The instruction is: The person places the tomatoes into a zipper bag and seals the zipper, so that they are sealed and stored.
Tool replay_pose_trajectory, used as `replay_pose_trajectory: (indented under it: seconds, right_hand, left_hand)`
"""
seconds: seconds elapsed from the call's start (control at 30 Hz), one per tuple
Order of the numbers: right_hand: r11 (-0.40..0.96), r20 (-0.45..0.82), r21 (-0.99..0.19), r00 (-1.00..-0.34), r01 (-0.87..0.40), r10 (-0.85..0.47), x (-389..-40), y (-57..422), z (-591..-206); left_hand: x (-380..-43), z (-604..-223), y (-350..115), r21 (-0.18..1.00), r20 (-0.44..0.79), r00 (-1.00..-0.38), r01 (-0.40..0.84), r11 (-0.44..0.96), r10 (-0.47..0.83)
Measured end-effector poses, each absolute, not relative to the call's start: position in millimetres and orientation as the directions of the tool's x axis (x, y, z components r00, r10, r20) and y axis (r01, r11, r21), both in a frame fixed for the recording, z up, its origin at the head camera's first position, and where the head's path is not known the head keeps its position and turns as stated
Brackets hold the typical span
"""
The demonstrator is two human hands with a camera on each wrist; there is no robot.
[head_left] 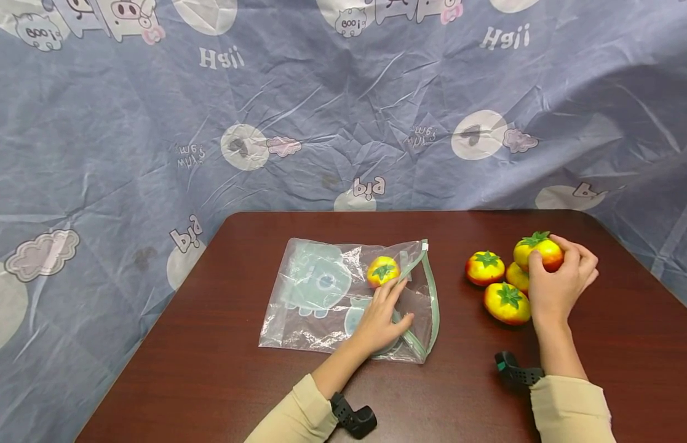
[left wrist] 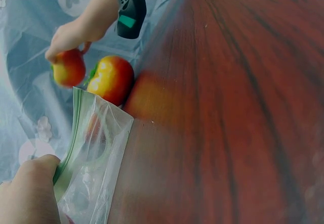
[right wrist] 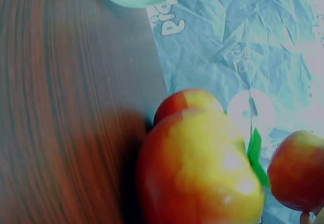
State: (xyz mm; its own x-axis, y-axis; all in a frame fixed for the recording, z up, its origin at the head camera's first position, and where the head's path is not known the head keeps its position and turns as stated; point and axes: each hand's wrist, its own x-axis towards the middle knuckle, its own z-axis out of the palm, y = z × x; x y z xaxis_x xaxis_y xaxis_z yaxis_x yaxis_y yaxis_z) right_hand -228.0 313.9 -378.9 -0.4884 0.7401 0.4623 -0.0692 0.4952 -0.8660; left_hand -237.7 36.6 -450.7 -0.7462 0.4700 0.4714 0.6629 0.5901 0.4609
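Observation:
A clear zip bag (head_left: pixel 321 326) with a green-edged mouth lies flat, its mouth to the right and gaping. My left hand (head_left: pixel 382 323) rests on the mouth end, fingers stretched over the upper layer; in the left wrist view its thumb lies against the green zip strip (left wrist: pixel 76 127). Through the plastic shows one yellow-red tomato (head_left: pixel 383 268) with a green calyx, near those fingertips. My right hand (head_left: pixel 564 283) grips another tomato (head_left: pixel 527 250) between thumb and fingers, above a group. That group has a left tomato (head_left: pixel 481 269), a front tomato (head_left: pixel 504 306) and a partly hidden tomato (head_left: pixel 516 278).
The dark red-brown wooden table (head_left: pixel 210 369) carries the bag on its middle and the tomatoes on its right. A blue printed cloth (head_left: pixel 321 92) hangs behind the far edge. Black straps with small devices (head_left: pixel 354 418) sit on both wrists.

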Motion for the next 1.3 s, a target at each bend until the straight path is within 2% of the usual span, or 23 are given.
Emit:
replay_pose_trajectory:
  seconds: [0.37,0.87,1.3]
  right_hand:
    - [0.532,0.496,-0.840,-0.545,-0.105,0.676,-230,289,-377]
    - [0.563,0.494,-0.814,-0.678,-0.141,0.545,-230,252,-377]
    - [0.667,0.553,-0.720,-0.740,-0.192,0.383,-235,223,-390]
  left_hand:
    - [-238,-454,37,0.462,0.466,-0.748,0.662,0.591,0.473]
    - [-238,-453,36,0.463,0.459,-0.751,0.658,0.595,0.474]
    - [-238,-451,36,0.461,0.458,-0.749,0.660,0.593,0.478]
